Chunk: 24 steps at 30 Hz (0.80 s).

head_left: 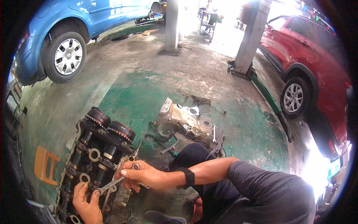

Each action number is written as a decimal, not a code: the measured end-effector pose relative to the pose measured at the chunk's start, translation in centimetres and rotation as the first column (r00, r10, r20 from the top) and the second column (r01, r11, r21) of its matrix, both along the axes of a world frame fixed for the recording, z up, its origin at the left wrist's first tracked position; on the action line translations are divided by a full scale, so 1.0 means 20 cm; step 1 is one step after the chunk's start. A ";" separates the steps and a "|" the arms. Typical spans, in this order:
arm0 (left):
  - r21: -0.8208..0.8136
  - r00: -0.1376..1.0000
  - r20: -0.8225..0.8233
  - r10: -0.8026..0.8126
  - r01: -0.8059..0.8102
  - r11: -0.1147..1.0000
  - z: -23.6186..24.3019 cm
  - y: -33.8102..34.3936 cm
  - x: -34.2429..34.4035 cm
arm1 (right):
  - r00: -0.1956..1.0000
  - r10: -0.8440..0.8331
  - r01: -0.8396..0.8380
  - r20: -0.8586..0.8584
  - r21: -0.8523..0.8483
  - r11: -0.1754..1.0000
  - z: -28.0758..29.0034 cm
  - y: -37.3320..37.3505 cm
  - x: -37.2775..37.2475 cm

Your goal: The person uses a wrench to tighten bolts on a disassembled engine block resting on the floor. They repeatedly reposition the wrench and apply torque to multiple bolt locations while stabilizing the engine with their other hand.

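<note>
While my right hand closes its fingers around a combination wrench, ring end up by the thumb and open end down at the engine, my left hand lies flat with fingers curled narrow over the near edge of the cylinder head, gripping the casting rather than any tool. Item: cylinder head, black and oily, on the green floor directly under both sets of fingers, camshafts seated and two toothed cam sprockets at the end farthest from my fingertips. Item: wrench, jaw end touching a fastener near my left fingertips; I cannot tell whether it is turned loose or tight. Item: timing cover, already off and lying beyond my right knuckles, well apart from the head. Item: loose hand tools between cover and head. Judged state: covers removed, cams and sprockets still mounted, so the strip-down looks partway, bolt work remaining. Background: blue car, red car.
</note>
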<state>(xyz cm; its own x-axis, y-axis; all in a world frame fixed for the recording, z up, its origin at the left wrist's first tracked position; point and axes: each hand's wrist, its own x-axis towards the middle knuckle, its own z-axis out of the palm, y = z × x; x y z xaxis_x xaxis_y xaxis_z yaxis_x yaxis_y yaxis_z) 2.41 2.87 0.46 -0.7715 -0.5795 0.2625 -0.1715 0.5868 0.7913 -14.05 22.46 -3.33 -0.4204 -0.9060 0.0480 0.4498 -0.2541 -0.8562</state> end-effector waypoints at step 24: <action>0.059 0.999 -0.006 0.033 -0.032 0.998 0.03 0.04 -0.01 | 0.996 0.031 -0.035 -0.084 -0.045 0.998 0.02 0.00 -0.01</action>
